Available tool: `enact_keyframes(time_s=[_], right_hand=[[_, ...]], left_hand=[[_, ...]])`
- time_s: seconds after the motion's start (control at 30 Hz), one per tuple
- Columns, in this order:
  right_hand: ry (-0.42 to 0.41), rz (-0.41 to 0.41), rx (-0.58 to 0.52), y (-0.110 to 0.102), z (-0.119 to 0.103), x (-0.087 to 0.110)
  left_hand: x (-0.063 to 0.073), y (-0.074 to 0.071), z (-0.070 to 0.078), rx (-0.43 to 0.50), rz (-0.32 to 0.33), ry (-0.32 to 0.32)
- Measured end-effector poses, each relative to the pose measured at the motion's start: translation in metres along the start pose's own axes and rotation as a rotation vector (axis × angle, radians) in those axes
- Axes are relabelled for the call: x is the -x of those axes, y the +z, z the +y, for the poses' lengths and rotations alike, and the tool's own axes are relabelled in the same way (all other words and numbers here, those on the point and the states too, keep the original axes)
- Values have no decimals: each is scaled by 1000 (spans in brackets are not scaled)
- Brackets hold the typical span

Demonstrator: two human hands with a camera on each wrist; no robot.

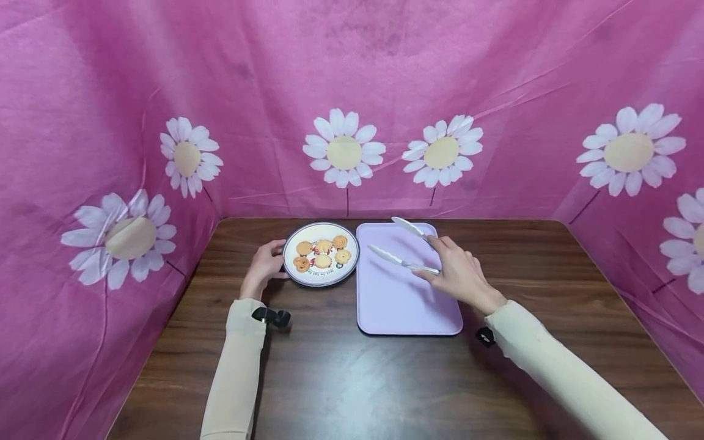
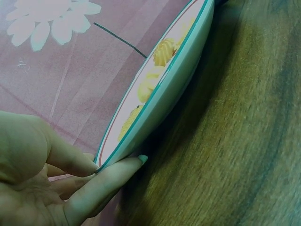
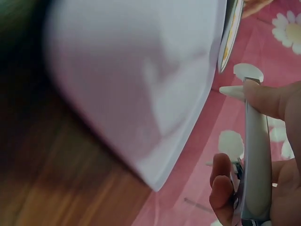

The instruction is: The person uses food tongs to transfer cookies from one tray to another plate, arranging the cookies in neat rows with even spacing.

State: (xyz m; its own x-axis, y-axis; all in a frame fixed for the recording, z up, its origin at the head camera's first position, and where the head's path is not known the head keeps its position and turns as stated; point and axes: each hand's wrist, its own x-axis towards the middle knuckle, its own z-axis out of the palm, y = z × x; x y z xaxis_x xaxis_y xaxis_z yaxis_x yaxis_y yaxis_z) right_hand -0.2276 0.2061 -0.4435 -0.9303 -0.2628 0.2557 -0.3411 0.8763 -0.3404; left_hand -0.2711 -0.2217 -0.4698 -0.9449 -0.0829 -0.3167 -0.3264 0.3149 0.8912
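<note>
At the left, a round white plate [image 1: 315, 231] with a dark rim carries several cookies [image 1: 322, 261]. My left hand [image 1: 266, 267] pinches the plate's left edge; in the left wrist view the thumb lies at the rim and a finger [image 2: 110, 183] is under it. My right hand [image 1: 463, 273] grips a pair of metal tongs [image 1: 387, 255] over a lilac tray [image 1: 404, 308]. The tongs' two arms are spread apart, tips toward the plate, with nothing between them. In the right wrist view the thumb presses along one tong arm [image 3: 257, 155].
A brown wooden table [image 1: 341, 379] bears the plate and tray, which sit side by side near its back edge. Behind and at both sides hangs a pink cloth [image 1: 264, 122] printed with large white daisies. Black wrist cameras [image 1: 272, 316] are strapped on both wrists.
</note>
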Motion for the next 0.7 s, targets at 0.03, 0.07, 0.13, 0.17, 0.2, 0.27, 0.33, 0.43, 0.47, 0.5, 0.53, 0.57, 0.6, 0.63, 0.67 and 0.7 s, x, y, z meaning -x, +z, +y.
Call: enact_keyframes(time_s=[0.03,0.07,0.13,0.17,0.2,0.27,0.33,0.43,0.47,0.5,0.53,0.57,0.6,0.63,0.67,0.7], right_hand=[[15,8,-10,-1,4,2],[26,14,-22,-1,8,4],[45,24,-37,-3,15,8],[53,26,-47,-4,19,10],[62,28,-61,-5,23,12],[72,39,-77,-6,30,16],[77,57,-87,-6,37,19],[97,93,-95,-6,48,24],[108,101,-95,-5,52,26],[120,109,-95,-5,55,28],[134,116,-95,-5,58,30],[149,120,-100,-5,60,32],[166,121,-105,-5,63,33],[181,122,-109,-5,65,34],[196,123,-111,-5,67,35],[211,123,-114,-5,69,36]], left_hand=[[0,0,0,3,0,-2],[-1,0,0,7,-2,-3],[-1,-1,0,13,-4,-4],[-1,-1,0,13,-5,-3],[0,-1,0,13,-7,-1],[0,-1,-1,14,-7,1],[1,-1,-1,16,-9,4],[0,-1,-1,10,-13,5],[0,-1,-1,6,-16,9],[0,0,-1,5,-18,8],[0,0,-1,1,-21,8],[0,0,-1,-8,-22,7],[0,-1,0,-12,-23,7],[0,-1,0,-15,-22,7],[1,-1,0,-17,-20,3],[1,-2,0,-19,-19,-2]])
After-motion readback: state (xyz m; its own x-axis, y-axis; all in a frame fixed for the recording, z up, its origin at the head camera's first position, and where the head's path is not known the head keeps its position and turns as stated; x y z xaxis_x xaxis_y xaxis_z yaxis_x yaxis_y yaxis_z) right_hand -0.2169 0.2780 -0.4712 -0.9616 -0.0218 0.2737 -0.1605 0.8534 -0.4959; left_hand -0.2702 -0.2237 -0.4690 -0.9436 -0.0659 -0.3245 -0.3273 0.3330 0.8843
